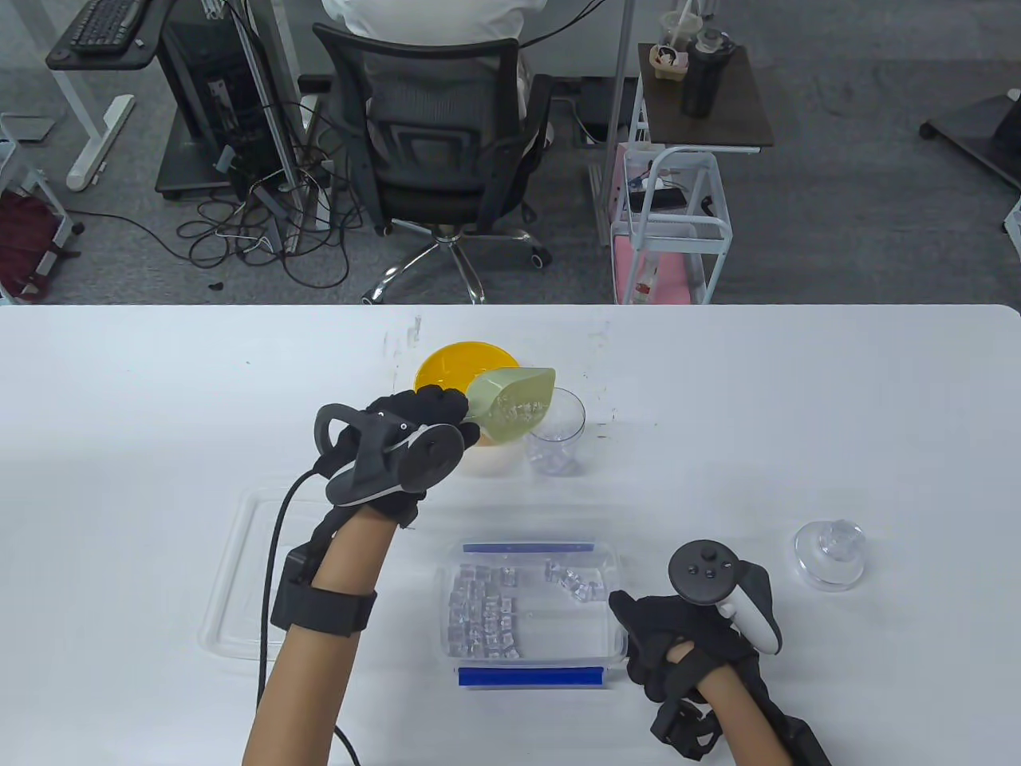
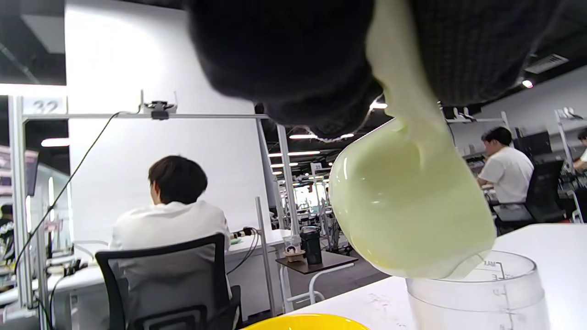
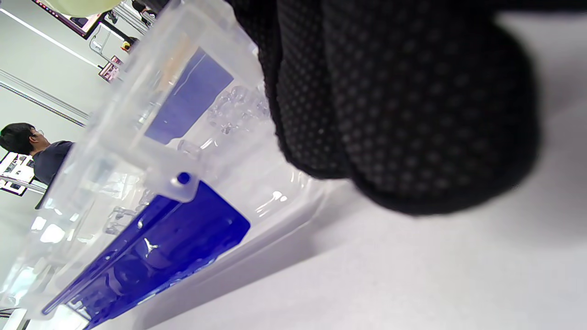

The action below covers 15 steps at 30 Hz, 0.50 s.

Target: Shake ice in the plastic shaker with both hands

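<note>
Table view: left hand (image 1: 415, 435) grips the handle of a pale green scoop (image 1: 510, 403), fingers curled round it. Scoop is tilted over the clear plastic shaker cup (image 1: 556, 439), with ice in its bowl. Cup stands upright on the white desk (image 1: 798, 415), just right of a yellow bowl (image 1: 455, 367) which the hand partly hides. Right hand (image 1: 678, 638) rests at the right edge of a clear ice box (image 1: 530, 610) with blue latches; ice cubes (image 1: 482, 614) mostly fill its left half. How its fingers lie cannot be told here. The box lid (image 1: 239, 574) lies flat to the left, partly under the left forearm. A clear domed shaker lid (image 1: 829, 553) sits well apart on the right. Beyond the desk: an office chair (image 1: 431, 144) with a person seated, a side table (image 1: 706, 100) with a dark bottle.

Left wrist view: gloved fingers (image 2: 284, 59) clamped on the scoop handle, scoop bowl (image 2: 408, 206) blocks much of the cup, its lip at the cup rim (image 2: 495, 279). Yellow bowl edge at bottom.

Right wrist view: gloved fingers (image 3: 403, 105) fill the frame, touching the box wall (image 3: 137, 151); blue latch (image 3: 160, 252) below. Can't tell if curled.
</note>
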### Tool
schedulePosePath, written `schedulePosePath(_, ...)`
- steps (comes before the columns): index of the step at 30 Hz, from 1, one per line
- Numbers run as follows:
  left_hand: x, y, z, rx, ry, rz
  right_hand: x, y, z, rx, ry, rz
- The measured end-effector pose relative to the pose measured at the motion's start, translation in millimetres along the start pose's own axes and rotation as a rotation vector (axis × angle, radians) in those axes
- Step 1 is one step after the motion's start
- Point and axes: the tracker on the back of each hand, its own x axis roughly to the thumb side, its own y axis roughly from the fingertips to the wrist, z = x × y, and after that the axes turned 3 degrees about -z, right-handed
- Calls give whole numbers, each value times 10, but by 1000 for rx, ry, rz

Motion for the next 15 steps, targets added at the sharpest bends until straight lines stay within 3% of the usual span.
schedulePosePath(5, 114, -54, -59, 8, -95, 66, -2, -1, 0, 3, -1, 1)
schedulePosePath(15, 232, -70, -47, 16, -105, 88, -5, -3, 0, 2, 0, 1)
